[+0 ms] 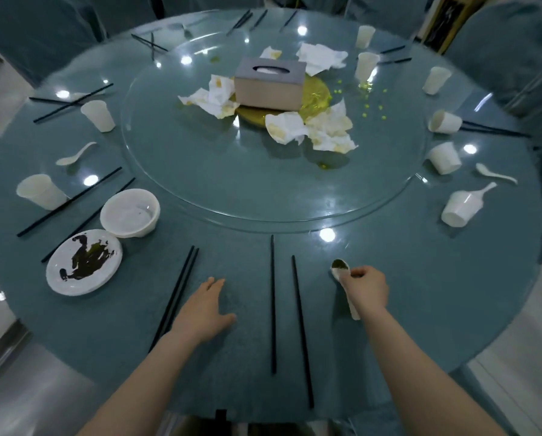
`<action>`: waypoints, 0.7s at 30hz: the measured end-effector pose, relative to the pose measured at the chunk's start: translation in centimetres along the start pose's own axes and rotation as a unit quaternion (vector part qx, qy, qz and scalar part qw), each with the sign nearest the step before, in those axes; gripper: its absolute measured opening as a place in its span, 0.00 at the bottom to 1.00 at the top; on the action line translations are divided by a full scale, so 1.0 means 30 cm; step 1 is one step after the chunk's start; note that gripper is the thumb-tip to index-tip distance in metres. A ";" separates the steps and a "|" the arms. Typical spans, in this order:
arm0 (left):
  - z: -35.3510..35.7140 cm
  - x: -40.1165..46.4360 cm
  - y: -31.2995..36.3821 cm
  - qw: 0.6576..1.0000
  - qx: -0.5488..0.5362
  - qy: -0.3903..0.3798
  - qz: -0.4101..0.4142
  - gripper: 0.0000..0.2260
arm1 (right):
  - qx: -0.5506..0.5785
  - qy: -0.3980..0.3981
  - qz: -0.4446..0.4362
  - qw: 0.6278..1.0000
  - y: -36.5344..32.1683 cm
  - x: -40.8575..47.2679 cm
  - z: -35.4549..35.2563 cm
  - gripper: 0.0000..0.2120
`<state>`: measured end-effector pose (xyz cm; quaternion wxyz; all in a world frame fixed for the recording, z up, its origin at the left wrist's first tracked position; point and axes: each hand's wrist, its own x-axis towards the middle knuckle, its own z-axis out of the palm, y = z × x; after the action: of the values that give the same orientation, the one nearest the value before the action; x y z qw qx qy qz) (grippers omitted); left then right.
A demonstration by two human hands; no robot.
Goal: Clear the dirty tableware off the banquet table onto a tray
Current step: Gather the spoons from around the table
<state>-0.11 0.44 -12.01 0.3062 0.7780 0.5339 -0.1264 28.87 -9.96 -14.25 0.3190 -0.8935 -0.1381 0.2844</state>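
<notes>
My right hand [365,289] grips a white spoon [340,268] with dark sauce in its bowl, just above the near right of the round teal table [420,294]. My left hand [202,309] lies flat and open on the table beside a pair of black chopsticks [176,297]. Two separate black chopsticks [272,303] lie between my hands. At the near left sit a sauce-smeared white plate [84,262] and a white bowl [130,212]. White cups, such as the one at the left [39,191], ring the table with more spoons and chopsticks. No tray is in view.
A glass turntable [200,184] fills the middle, carrying a grey tissue box [268,84], crumpled stained napkins [313,130] and a yellow spill [315,97]. Tipped cups [461,206] lie at the right. Covered chairs [508,48] surround the table.
</notes>
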 end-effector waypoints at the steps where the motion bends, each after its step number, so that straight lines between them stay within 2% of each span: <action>1: -0.003 -0.008 0.002 1.000 -0.023 0.007 -0.002 0.37 | 0.022 0.002 -0.004 1.000 -0.002 -0.016 -0.002 0.13; 6: -0.036 -0.065 0.068 0.992 -0.118 0.022 0.026 0.26 | 0.147 -0.012 -0.031 0.989 0.009 -0.179 -0.038 0.09; 9: -0.058 -0.120 0.142 0.983 -0.160 -0.001 0.086 0.20 | 0.202 -0.019 -0.035 0.979 0.041 -0.324 -0.053 0.07; 13: -0.032 -0.243 0.204 0.963 -0.211 -0.057 0.160 0.13 | 0.269 0.004 0.007 0.963 0.119 -0.502 -0.083 0.06; 16: 0.034 -0.324 0.244 0.951 -0.210 -0.100 0.205 0.10 | 0.296 0.023 0.023 0.955 0.193 -0.625 -0.118 0.03; 21: 0.170 -0.499 0.394 0.925 -0.163 -0.175 0.294 0.08 | 0.326 0.092 0.024 0.940 0.323 -0.833 -0.257 0.05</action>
<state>5.34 -16.83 -4.11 0.5409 0.8049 0.2321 -0.0755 14.13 -31.79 -5.13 0.5974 -0.7658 0.0137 0.2378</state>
